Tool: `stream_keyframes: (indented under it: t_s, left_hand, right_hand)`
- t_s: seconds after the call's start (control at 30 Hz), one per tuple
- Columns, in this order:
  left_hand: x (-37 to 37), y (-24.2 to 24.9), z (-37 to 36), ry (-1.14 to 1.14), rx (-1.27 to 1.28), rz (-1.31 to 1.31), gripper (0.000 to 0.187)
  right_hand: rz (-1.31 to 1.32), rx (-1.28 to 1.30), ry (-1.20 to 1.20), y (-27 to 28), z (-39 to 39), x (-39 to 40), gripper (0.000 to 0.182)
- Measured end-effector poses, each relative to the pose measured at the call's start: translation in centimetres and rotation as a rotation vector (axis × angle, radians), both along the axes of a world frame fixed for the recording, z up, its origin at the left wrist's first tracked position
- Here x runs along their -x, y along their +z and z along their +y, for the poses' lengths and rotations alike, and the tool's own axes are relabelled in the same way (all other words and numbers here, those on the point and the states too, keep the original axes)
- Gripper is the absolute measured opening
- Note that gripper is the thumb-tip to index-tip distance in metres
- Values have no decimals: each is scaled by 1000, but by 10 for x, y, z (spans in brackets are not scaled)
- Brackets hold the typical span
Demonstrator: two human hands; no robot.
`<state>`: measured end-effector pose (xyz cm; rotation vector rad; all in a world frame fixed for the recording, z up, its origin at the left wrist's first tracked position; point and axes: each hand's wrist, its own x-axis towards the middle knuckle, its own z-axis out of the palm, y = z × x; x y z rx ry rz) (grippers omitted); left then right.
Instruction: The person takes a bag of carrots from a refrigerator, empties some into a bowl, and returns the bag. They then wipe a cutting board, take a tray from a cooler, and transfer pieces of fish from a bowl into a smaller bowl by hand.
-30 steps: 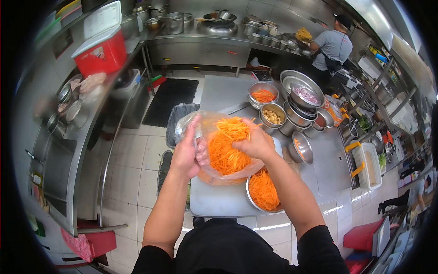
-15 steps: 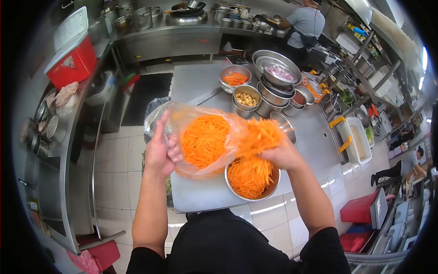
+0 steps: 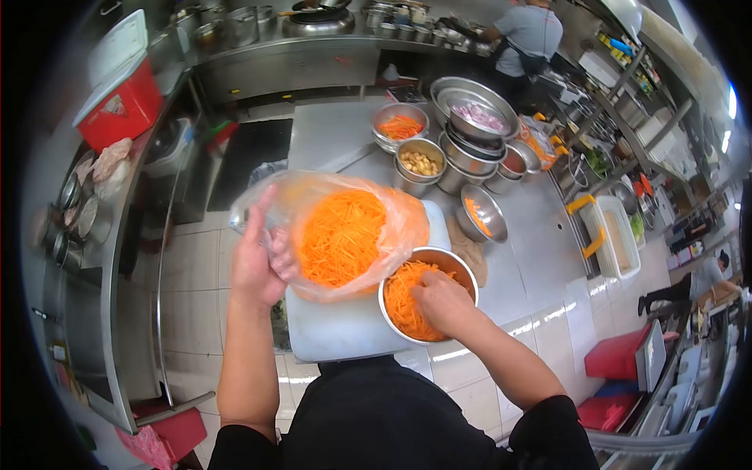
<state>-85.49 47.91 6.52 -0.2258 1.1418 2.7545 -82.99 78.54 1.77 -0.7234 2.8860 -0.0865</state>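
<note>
My left hand (image 3: 260, 254) grips the side of a clear plastic bag (image 3: 301, 188), its thumb up along the rim. The bag's mouth gapes toward me, and shredded carrot (image 3: 342, 239) fills it. Beside the bag stands a round steel pot (image 3: 462, 270) with more shredded carrot heaped in its left part. My right hand (image 3: 445, 301) reaches into this pot, its fingers closed on carrot shreds; the fingertips are partly buried. Under the bag lies a white cutting board (image 3: 337, 333).
Behind the pot, a tilted steel bowl (image 3: 492, 215) holds some carrot pieces near a brown cloth (image 3: 470, 254). Farther back are a bowl of carrot strips (image 3: 399, 127), browned cubes (image 3: 419, 163) and chopped onion (image 3: 478, 117). A knife (image 3: 356, 155) lies left. A co-worker (image 3: 529, 39) stands at the far counter.
My right hand has come down from the bag's right side into the pot, with the clump of carrot it carried. The bag and my left hand have shifted slightly left.
</note>
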Motion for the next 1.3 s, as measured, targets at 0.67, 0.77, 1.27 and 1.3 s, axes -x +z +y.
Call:
stream_keyframes:
  t_s: [0.67, 0.77, 1.27, 1.3]
  left_hand:
    - [-31, 3, -8, -9, 65, -14, 57]
    - [-28, 3, -11, -20, 65, 6, 57]
    - [4, -3, -14, 22, 37, 8, 55]
    - [4, -4, -14, 25, 41, 7, 55]
  right_hand:
    - [-75, 46, 219, -57, -162, 101, 60]
    - [-145, 196, 187, -45, -154, 105, 58]
    - [-369, 988, -83, 53, -110, 110, 62]
    - [-393, 992, -113, 74, -111, 101, 61]
